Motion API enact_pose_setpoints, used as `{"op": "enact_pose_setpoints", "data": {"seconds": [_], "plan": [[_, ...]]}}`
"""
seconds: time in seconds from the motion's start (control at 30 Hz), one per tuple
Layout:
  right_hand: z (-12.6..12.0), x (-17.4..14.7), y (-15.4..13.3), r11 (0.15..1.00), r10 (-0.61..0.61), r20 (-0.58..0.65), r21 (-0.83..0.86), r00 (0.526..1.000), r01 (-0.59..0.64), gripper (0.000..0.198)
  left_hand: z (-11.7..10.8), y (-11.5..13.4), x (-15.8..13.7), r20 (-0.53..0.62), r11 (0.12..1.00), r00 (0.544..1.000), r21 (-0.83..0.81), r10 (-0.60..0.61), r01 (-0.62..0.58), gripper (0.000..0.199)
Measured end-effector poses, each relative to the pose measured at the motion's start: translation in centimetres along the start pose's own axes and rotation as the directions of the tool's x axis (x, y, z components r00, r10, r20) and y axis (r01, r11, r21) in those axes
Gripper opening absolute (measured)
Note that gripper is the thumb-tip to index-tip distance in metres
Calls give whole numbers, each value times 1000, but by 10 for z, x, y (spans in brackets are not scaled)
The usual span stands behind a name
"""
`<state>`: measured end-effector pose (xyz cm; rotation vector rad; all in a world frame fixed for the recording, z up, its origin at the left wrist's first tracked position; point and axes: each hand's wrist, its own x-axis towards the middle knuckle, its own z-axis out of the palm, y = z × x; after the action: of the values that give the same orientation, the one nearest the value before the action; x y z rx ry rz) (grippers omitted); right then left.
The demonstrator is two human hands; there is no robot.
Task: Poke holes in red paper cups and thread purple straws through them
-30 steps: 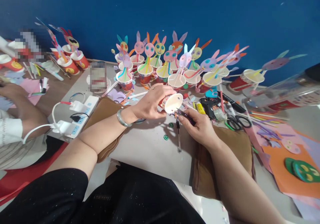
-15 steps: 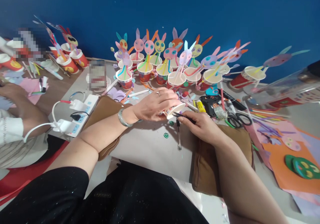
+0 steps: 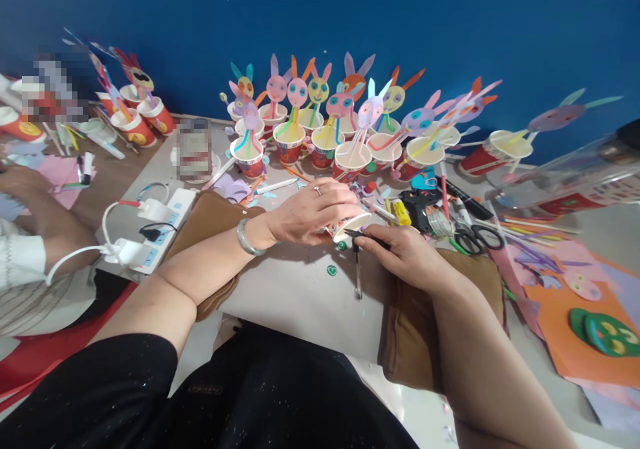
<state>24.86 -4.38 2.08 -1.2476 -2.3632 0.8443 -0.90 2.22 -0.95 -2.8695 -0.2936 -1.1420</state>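
My left hand [image 3: 315, 212], with a ring and a bangle on it, is wrapped over a paper cup [image 3: 356, 225]. The cup is tilted on its side, its white mouth facing my right hand. In my right hand [image 3: 407, 255] is a slim black pointed tool [image 3: 373, 237], its kind not clear; the tip reaches the cup's mouth. Just below lies a clear pen [image 3: 358, 279] with a black end. A small round green piece [image 3: 332, 271] with a heart-like mark rests on the grey tabletop [image 3: 300, 295], and another lies under the cup.
Several red paper cups [image 3: 290, 150] with paper rabbit heads on straws stand behind. To the right are black-handled scissors [image 3: 480, 239], a clear bottle [image 3: 565, 175] and orange paper [image 3: 565, 342]. A power strip [image 3: 173, 225] and another person's arm [image 3: 30, 195] are at left.
The cup's mouth has turned slightly, and the black tool's tip has shifted a little left at it. Both hands keep their hold.
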Motion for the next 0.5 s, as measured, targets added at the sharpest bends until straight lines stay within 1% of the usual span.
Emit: {"op": "enact_pose_setpoints", "data": {"seconds": [0.13, 0.33, 0.5], "plan": [[-1, -1, 0, 1000, -12, -8, -19, 1000, 12, 53, 1, 0, 0, 14, 1000, 999, 5, -29, 29, 49], [-2, -2, -3, 998, -25, -30, -57, 999, 23, 53, 1, -1, 2, -91, 999, 996, -40, 10, -14, 60], [-3, -4, -6, 998, -25, -50, -67, 998, 22, 51, 1, -2, 1, -59, 993, 997, -109, -43, 37, 64]]}}
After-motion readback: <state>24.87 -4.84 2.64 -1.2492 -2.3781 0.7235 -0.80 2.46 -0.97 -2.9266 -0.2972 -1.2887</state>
